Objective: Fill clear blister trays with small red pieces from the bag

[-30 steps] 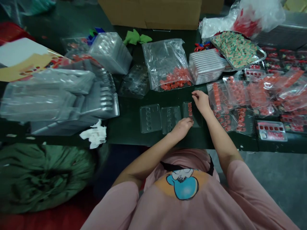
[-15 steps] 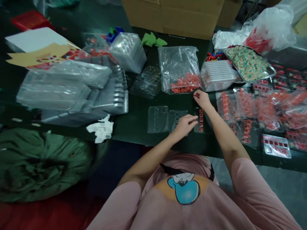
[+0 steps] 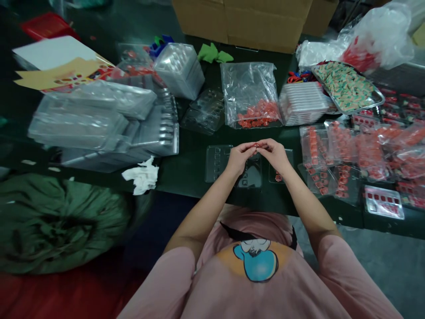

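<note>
My left hand [image 3: 238, 159] and my right hand [image 3: 275, 156] meet over the table, fingertips pinched together on a small red plastic piece [image 3: 256, 145]. Its shape is mostly covered by the fingers. Below them lies a clear plastic blister tray [image 3: 254, 178] with small moulded cells, partly hidden by my left hand. Another such tray [image 3: 211, 166] is to its left. Under my right wrist, a third tray [image 3: 289, 156] holds red pieces [image 3: 278, 177], most of them covered by the hand. Ahead of the hands, a clear bag [image 3: 247, 82] contains loose red pieces [image 3: 260, 114].
Stacked clear trays [image 3: 89, 119] stand at left, beside a crumpled white tissue [image 3: 142, 177]. Rightward are a tray stack [image 3: 303, 104], a metal tray of small green and beige pieces [image 3: 348, 86] and bagged red pieces [image 3: 375, 153]. A cardboard box [image 3: 242, 22] stands behind.
My right hand has come back leftward from beside the bag, and my left hand has moved up from the right tray. They now meet on a small red piece.
</note>
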Demonstrator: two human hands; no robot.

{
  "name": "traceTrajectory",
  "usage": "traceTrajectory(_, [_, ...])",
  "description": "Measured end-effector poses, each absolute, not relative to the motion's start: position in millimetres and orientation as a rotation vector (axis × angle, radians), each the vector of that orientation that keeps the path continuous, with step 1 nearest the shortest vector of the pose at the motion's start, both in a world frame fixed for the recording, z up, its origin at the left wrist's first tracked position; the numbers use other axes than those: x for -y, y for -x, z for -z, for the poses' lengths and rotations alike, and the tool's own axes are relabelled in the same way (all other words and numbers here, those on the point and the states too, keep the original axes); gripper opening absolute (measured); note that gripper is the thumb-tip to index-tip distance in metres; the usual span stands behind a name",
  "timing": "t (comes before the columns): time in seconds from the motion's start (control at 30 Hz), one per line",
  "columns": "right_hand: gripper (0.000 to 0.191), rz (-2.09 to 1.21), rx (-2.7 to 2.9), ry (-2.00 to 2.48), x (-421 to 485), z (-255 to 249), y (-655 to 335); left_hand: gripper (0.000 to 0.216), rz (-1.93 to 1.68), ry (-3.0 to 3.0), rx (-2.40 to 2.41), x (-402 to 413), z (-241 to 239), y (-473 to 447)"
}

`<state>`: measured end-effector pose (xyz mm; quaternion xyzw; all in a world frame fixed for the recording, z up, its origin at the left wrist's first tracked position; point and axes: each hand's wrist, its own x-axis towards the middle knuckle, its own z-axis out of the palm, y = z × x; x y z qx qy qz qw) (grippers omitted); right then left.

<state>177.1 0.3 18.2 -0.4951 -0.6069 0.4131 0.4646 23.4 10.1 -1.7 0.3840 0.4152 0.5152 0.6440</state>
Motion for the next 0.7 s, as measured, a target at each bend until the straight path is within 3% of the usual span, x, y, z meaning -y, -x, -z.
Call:
traceTrajectory(0.13, [0.021, -0.824, 1.674, 1.269, 5.3, -23.4, -181.6, 0.034, -1.155, -0.943, -0.953, -11.0, 1.7, -18.5])
traceTrajectory(0.7, [0.026, -0.774, 1.767, 1.366, 21.0, -24.5, -175.1, 0.030, -1.046, -1.082, -0.990, -8.1, -1.2, -18.1])
